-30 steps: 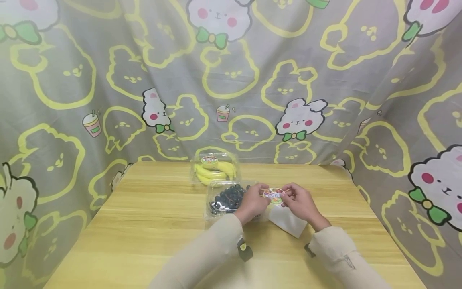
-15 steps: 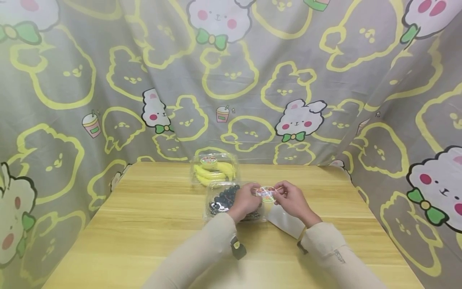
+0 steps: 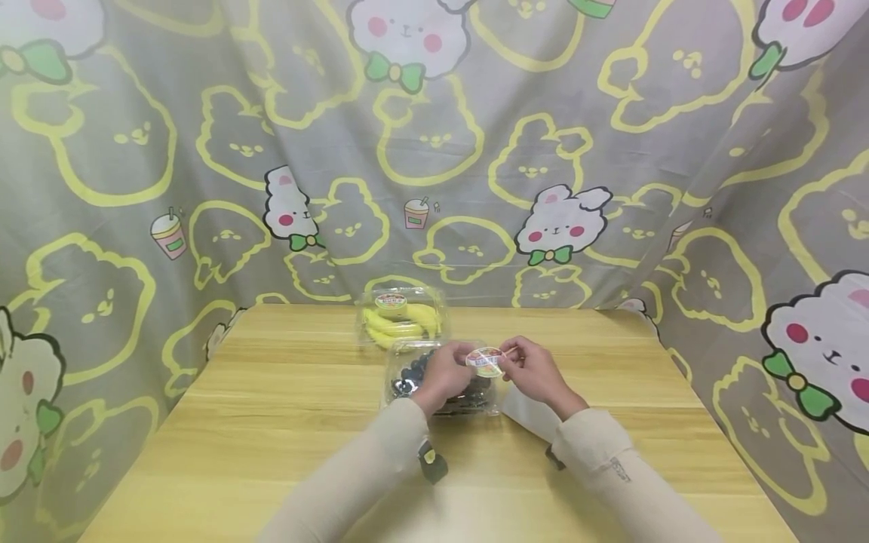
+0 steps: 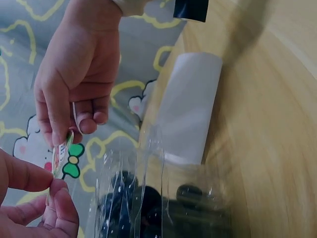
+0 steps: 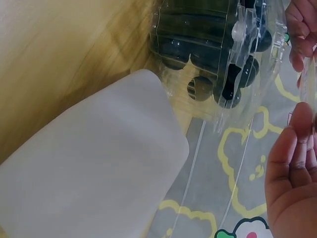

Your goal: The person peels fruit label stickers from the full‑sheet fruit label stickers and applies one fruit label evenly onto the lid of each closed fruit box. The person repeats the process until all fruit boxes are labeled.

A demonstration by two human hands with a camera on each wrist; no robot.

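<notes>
In the head view a round printed sticker (image 3: 485,362) is pinched at its left edge by my left hand (image 3: 443,377) and at its right edge by my right hand (image 3: 539,375). Both hands hold it over a clear plastic box (image 3: 395,407) of dark grapes (image 3: 411,371). The left wrist view has the sticker (image 4: 59,157) nearly edge-on between the fingertips of my left hand (image 4: 34,198) and right hand (image 4: 79,64). My left hand and forearm hide part of the grape box in the head view.
Behind the grapes, a second clear box (image 3: 444,305) holds bananas (image 3: 400,323) and bears a similar round label (image 3: 390,304). A white sheet (image 3: 532,413) lies right of the grape box, partly under my right forearm. A patterned curtain (image 3: 434,151) surrounds the wooden table (image 3: 285,422).
Both hands have moved left with the sticker, from beside the grape box and above the white sheet to over the box's right part. The boxes stay in place.
</notes>
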